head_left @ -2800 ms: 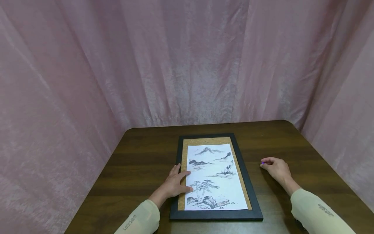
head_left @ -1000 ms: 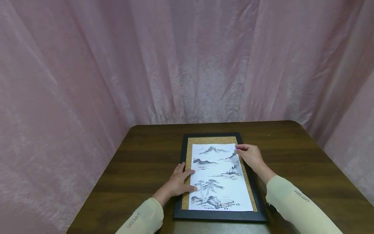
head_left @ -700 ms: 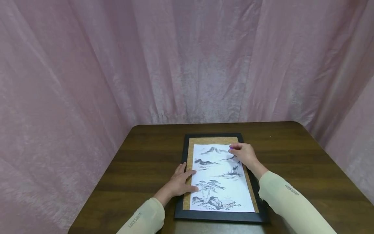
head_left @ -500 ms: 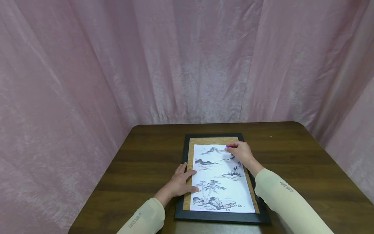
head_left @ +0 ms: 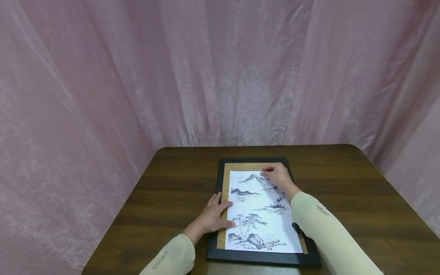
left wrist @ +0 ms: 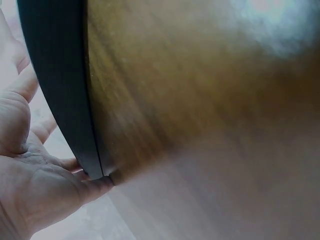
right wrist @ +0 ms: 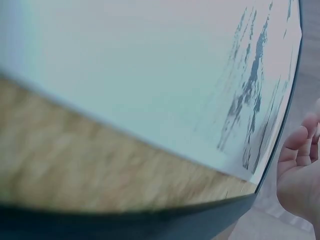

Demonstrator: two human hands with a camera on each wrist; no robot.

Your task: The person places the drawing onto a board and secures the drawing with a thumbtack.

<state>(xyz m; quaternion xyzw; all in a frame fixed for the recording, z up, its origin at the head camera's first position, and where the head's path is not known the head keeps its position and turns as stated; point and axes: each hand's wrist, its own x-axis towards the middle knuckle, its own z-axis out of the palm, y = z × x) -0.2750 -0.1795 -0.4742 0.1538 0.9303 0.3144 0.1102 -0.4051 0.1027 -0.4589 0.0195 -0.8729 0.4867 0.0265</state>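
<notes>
A sheet of white paper printed with an ink landscape lies on a cork board with a black frame. My right hand pinches a small purple push pin between thumb and fingertips, right at the paper's top edge. Most of the pin is hidden by the fingers. My left hand rests spread over the board's left side, thumb and forefinger reaching onto the paper. In the left wrist view, other fingertips of the left hand touch the frame's outer edge.
The board lies on a dark brown wooden table with rounded far corners. Pink velvet curtains hang behind it and to both sides. A tiny pale speck is on the table at the far right.
My right hand has moved from the table right of the board, in over the paper and then left along its top edge, carrying the push pin. The left hand stays in place.
</notes>
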